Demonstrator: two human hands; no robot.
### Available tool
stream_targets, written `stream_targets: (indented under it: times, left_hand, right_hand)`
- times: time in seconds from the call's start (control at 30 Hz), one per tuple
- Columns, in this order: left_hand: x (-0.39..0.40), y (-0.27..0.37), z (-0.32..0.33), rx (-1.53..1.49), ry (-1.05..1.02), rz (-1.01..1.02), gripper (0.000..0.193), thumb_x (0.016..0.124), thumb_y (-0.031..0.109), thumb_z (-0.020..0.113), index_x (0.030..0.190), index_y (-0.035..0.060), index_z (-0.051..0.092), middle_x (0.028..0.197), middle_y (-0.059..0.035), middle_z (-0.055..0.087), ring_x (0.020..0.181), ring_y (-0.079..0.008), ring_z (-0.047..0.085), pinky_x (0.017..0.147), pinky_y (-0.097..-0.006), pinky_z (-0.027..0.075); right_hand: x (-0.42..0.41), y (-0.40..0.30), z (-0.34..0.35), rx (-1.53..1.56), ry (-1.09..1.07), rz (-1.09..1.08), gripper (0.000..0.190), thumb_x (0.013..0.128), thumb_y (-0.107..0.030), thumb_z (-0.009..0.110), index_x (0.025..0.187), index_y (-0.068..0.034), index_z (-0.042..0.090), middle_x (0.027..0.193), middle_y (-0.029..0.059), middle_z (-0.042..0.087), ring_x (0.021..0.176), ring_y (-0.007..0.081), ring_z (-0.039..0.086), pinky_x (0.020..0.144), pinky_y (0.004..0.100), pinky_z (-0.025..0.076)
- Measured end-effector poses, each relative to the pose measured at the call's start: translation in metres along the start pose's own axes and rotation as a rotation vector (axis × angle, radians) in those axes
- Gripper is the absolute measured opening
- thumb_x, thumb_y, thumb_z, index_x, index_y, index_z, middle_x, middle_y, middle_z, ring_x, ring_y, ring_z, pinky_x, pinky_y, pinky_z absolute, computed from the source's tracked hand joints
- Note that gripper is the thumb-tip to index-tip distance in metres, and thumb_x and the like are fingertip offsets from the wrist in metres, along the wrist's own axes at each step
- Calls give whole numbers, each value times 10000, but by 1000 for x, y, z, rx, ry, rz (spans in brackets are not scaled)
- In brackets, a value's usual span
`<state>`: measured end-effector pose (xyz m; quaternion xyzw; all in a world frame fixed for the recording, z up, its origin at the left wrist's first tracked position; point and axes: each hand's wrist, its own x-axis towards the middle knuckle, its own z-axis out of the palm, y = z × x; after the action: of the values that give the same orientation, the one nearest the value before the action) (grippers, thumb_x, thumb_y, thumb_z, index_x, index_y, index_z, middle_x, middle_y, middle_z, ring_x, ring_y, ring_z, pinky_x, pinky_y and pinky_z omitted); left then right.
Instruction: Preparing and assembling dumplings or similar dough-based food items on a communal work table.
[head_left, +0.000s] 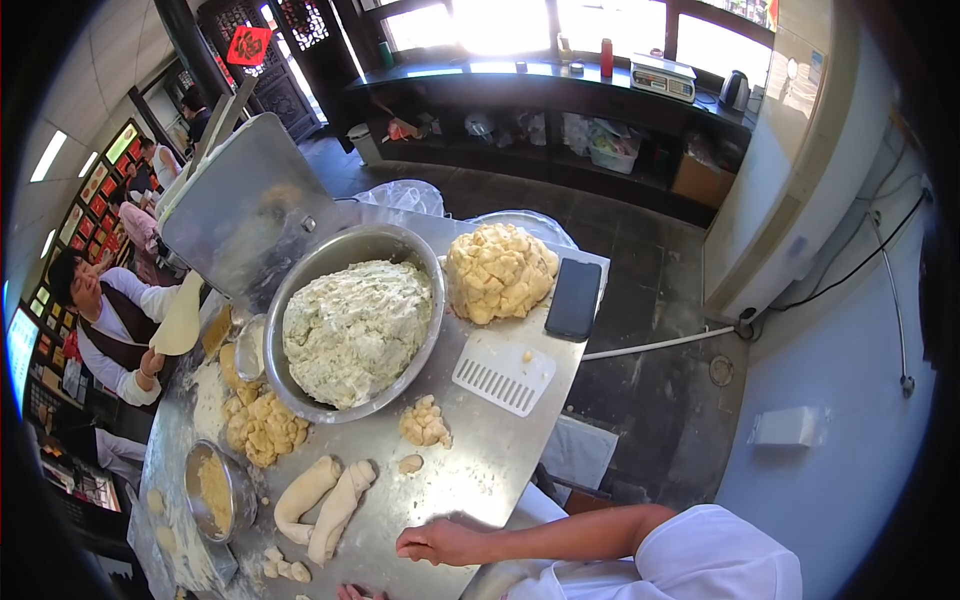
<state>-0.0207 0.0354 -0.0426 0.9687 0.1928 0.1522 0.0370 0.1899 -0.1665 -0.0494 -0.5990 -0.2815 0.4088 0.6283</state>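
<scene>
My right hand (448, 541) is over the near part of the steel table (517, 442), its fingers curled downward; whether anything lies under them is hidden. Only the fingers of my left hand (358, 592) show at the bottom edge. Two long rolls of pale dough, a bent one (304, 491) and a straighter one (341, 510), lie beside each other to the left of my right hand. Small dough bits (286, 565) sit below the rolls. Farther up the table are a flat dough piece (410, 464) and a lumpy yellow dough clump (425, 422).
A large steel bowl (279, 367) holds a pale, green-flecked mixture. Around it are a yellow dough mound (502, 271), a phone (573, 298), a slotted white scraper (504, 375), more dough lumps (266, 427) and a small metal bowl (244, 491). Across the table, a person (124, 322) holds a dough sheet (180, 321).
</scene>
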Motion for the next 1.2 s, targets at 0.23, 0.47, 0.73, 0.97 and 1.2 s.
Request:
stream_targets:
  times: [0.23,0.47,0.73,0.97,1.2]
  left_hand:
    - [25,-24,25,-334,8,-331,561,1106,402,465,1386,-71,574,1451,-281,564,1299,-497,547,1123,-552,423]
    - [15,-13,12,-77,-48,-154,571,1097,393,498,1451,-53,540,1478,-278,543,1397,-465,469,1184,-536,354]
    - [27,-46,42,-66,68,-165,532,1112,361,471,1459,-36,542,1489,-294,526,1407,-476,452,1189,-550,348]
    - [44,-6,20,-76,-25,-164,523,1123,328,421,1455,-59,538,1525,-301,499,1432,-472,436,1200,-555,326]
    - [-3,-46,31,-61,36,-153,538,1114,338,435,1512,-19,500,1586,-268,443,1457,-465,409,1199,-579,307]
  right_hand:
    - [2,20,7,-208,205,-354,182,1083,-255,592,1112,-77,620,893,21,657,759,138,632,698,313,524]
    - [-3,1,5,105,135,-68,196,1102,-244,554,1168,-66,604,904,17,677,782,112,655,701,295,547]
    - [3,8,2,-82,40,-43,258,1086,-239,599,1256,-48,629,1034,49,679,800,113,662,705,295,555]
    - [2,8,3,-7,62,-40,246,1088,-234,601,1244,-47,639,1028,63,693,815,108,690,756,277,564]
    - [0,-13,-5,-100,-67,135,241,1091,-233,592,1250,-58,639,1061,67,715,892,122,713,820,303,572]
